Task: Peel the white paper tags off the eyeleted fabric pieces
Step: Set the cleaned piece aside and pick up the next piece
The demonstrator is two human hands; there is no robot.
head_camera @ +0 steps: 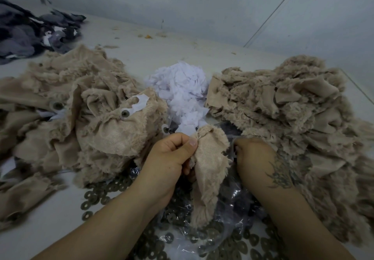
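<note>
My left hand pinches the upper edge of a beige furry fabric piece, backing side up, thumb pressed against it. My right hand lies just right of the piece with its fingers curled down behind the piece's edge; what they hold is hidden. To the left lies a pile of beige fabric pieces with round eyelets and a white paper tag still on one. A heap of loose white paper tags sits behind the hands.
A second pile of beige furry pieces fills the right side. Several dark metal washers and a crumpled clear plastic bag lie under my forearms. Dark grey fabric scraps are at the far left, beside the pale wall.
</note>
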